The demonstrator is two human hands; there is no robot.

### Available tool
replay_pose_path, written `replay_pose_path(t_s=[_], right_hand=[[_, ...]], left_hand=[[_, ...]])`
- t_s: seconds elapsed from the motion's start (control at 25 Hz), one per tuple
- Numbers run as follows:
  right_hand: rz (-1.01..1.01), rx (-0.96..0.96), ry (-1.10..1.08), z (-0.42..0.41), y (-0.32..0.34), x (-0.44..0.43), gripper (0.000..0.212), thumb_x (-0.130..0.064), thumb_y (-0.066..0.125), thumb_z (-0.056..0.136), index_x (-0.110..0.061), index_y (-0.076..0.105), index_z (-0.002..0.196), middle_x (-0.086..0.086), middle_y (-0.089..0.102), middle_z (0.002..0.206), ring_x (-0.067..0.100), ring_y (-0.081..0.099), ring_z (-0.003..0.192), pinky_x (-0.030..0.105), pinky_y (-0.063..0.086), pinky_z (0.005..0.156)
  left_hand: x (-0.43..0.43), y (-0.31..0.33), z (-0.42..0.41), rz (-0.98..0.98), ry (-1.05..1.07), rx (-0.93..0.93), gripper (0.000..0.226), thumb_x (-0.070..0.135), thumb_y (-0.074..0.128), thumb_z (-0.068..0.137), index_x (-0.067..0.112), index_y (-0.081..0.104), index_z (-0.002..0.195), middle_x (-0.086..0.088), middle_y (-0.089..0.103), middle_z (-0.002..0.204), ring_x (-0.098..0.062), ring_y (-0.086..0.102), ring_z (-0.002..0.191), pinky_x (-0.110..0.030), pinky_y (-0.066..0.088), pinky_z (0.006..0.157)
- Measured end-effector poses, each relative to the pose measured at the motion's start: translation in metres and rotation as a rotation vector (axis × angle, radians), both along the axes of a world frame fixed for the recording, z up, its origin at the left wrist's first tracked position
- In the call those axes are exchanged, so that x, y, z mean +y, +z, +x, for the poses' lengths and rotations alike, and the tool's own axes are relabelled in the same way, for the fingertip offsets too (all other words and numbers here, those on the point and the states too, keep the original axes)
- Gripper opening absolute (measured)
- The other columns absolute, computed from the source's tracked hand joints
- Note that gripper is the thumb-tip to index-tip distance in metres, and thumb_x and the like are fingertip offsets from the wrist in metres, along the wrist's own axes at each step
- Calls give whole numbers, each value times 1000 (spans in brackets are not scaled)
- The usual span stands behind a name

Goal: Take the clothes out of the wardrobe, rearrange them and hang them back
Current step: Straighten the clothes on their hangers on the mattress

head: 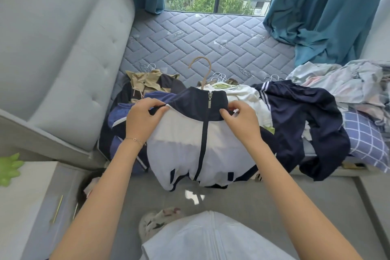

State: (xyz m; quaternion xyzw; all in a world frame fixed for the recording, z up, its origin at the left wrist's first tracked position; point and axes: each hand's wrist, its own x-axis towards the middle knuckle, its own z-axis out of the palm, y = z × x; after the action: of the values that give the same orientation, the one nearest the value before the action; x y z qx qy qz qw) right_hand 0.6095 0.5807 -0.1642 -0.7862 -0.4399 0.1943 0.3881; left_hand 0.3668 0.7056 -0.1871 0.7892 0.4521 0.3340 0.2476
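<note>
A white and navy zip jacket lies over the bed's near edge, zipped up, on a beige hanger whose hook sticks out above the collar. My left hand pinches the jacket's left shoulder seam. My right hand pinches the right shoulder next to the collar. Under and around the jacket lies a pile of clothes: a khaki jacket, a blue and navy garment, white tops and a navy striped jacket, several with white hanger hooks showing.
The bare quilted mattress stretches to the window with teal curtains. A grey padded headboard is at the left. Crumpled bedding and a checked pillow lie at the right. A white nightstand stands lower left.
</note>
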Motion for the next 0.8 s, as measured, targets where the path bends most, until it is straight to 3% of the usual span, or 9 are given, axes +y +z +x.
replay_pose_path(t_s=[0.32, 0.52, 0.68, 0.8], right_hand=[[26, -154, -63, 98, 7, 27, 13, -30, 70, 84, -16, 68, 86, -9, 61, 86, 9, 52, 81, 23, 33, 67], [23, -169, -113, 134, -9, 80, 12, -29, 71, 83, -18, 66, 80, -9, 59, 82, 13, 53, 80, 25, 32, 66], [-21, -168, -143, 162, -23, 122, 13, -26, 72, 83, -13, 69, 83, -3, 64, 85, 18, 56, 83, 27, 35, 70], [-37, -171, -183, 188, -32, 146, 12, -26, 71, 83, -14, 69, 84, -5, 63, 84, 16, 55, 82, 26, 33, 69]], left_hand=[[22, -9, 101, -60, -5, -54, 9, 25, 68, 87, 18, 73, 89, 8, 69, 88, -7, 60, 87, -22, 45, 78], [81, -23, 146, -136, -19, -62, 9, 23, 68, 87, 16, 74, 90, 7, 70, 88, -4, 59, 84, -10, 41, 75], [126, -43, 183, -204, -34, -18, 9, 21, 68, 88, 14, 73, 91, 1, 70, 90, -12, 60, 86, -22, 46, 77], [155, -58, 215, -215, -68, -14, 9, 21, 68, 88, 15, 72, 91, 2, 69, 89, -10, 59, 83, -14, 41, 73]])
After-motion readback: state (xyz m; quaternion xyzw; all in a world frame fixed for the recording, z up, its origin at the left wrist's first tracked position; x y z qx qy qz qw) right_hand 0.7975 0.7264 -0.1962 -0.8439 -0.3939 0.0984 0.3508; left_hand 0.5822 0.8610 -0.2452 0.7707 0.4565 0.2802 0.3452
